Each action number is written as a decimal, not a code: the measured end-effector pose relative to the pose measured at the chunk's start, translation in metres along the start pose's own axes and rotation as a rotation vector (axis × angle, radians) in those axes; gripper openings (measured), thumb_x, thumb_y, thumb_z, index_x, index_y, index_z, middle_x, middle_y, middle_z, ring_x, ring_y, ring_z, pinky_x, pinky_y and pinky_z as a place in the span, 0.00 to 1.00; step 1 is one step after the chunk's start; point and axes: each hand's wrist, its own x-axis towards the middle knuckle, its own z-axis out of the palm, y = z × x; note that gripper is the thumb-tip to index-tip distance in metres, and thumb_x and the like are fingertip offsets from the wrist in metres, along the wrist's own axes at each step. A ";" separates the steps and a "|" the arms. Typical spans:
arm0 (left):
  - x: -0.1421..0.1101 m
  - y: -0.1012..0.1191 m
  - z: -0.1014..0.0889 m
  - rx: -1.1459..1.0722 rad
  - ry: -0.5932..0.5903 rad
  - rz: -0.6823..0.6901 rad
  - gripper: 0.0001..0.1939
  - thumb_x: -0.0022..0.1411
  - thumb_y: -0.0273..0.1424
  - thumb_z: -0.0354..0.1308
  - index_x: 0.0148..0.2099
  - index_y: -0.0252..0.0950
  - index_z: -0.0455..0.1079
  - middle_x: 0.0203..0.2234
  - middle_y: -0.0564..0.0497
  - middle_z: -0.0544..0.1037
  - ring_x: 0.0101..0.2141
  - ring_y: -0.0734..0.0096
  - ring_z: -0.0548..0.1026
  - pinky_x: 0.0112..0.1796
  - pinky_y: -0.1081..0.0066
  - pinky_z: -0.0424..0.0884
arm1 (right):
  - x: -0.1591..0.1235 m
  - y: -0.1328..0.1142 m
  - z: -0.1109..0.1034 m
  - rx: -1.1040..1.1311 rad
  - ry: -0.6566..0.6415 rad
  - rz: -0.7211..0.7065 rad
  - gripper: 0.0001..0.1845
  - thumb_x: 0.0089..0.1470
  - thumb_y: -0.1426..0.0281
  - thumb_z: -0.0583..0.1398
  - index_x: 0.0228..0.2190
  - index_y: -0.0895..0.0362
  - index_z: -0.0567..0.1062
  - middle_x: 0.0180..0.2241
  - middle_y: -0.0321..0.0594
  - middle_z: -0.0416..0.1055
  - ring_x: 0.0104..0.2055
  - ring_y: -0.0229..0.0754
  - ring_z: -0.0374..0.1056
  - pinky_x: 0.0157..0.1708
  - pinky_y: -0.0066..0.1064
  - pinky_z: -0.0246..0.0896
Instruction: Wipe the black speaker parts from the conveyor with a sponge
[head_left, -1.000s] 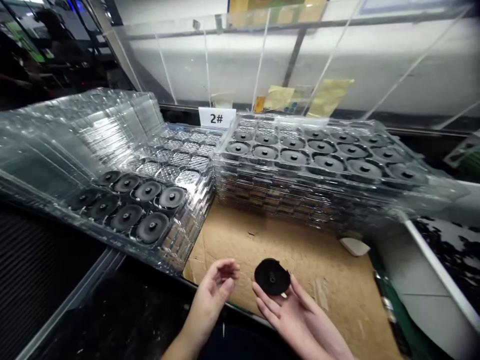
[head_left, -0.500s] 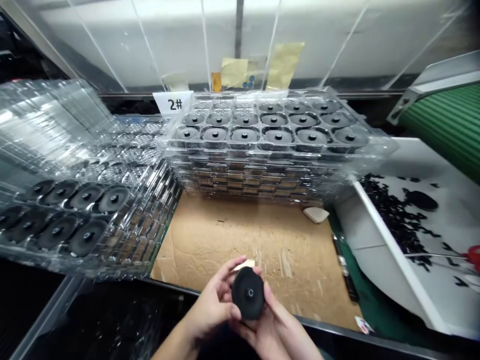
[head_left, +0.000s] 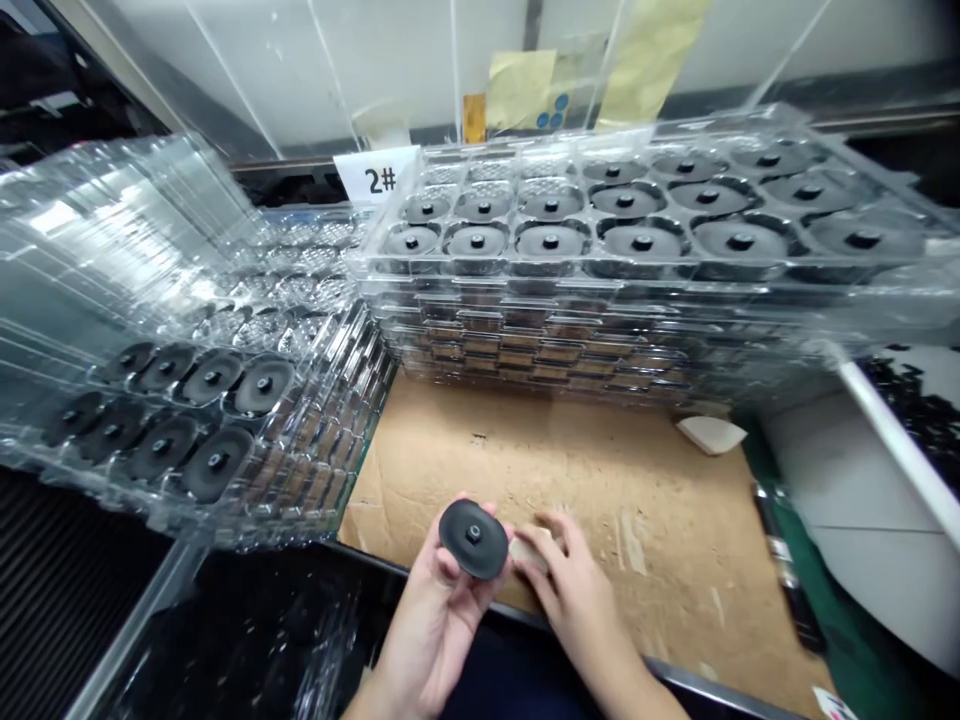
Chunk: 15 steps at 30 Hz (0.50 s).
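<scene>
My left hand (head_left: 448,610) holds a black oval disc (head_left: 487,553) from below, its fingers and thumb at the edges. The disc faces up and has a small ring-topped post at its middle. Close beside it on the right, my right hand (head_left: 574,590) has curled fingers around a small whitish pad (head_left: 531,549), partly hidden by them. Both hands are above the near edge of the cardboard sheet (head_left: 450,440). A second whitish wedge-shaped pad (head_left: 711,434) lies toward the back right of the cardboard.
Stacked clear trays (head_left: 525,290) with black discs stand at the back. More clear trays (head_left: 292,440) with discs are on the left. A pen-like black tool (head_left: 784,570) lies at right, beside a white bin (head_left: 840,500) of small black pieces.
The view has shifted right-to-left and closer. My right hand has come off the disc and now sits to its right with the whitish pad; my left hand alone keeps the disc, tilted flatter.
</scene>
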 end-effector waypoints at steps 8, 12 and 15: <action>-0.004 0.007 0.003 0.065 -0.002 -0.013 0.29 0.37 0.36 0.71 0.46 0.41 0.73 0.47 0.44 0.75 0.45 0.58 0.74 0.42 0.68 0.70 | 0.018 -0.040 -0.035 0.030 -0.055 -0.147 0.08 0.56 0.66 0.56 0.37 0.51 0.74 0.31 0.37 0.74 0.31 0.38 0.71 0.28 0.25 0.67; -0.008 0.002 0.010 0.133 -0.009 -0.064 0.30 0.37 0.36 0.72 0.47 0.42 0.72 0.42 0.47 0.78 0.42 0.65 0.75 0.40 0.74 0.69 | 0.019 -0.093 -0.064 0.055 0.092 -0.296 0.15 0.58 0.72 0.53 0.47 0.52 0.67 0.39 0.39 0.73 0.39 0.38 0.70 0.35 0.27 0.66; -0.011 -0.001 0.017 0.132 -0.070 -0.121 0.32 0.30 0.35 0.74 0.44 0.42 0.74 0.39 0.48 0.80 0.41 0.64 0.76 0.42 0.72 0.69 | 0.010 -0.118 -0.073 -0.001 -0.016 -0.466 0.14 0.56 0.76 0.52 0.44 0.54 0.67 0.35 0.38 0.73 0.35 0.39 0.68 0.35 0.29 0.62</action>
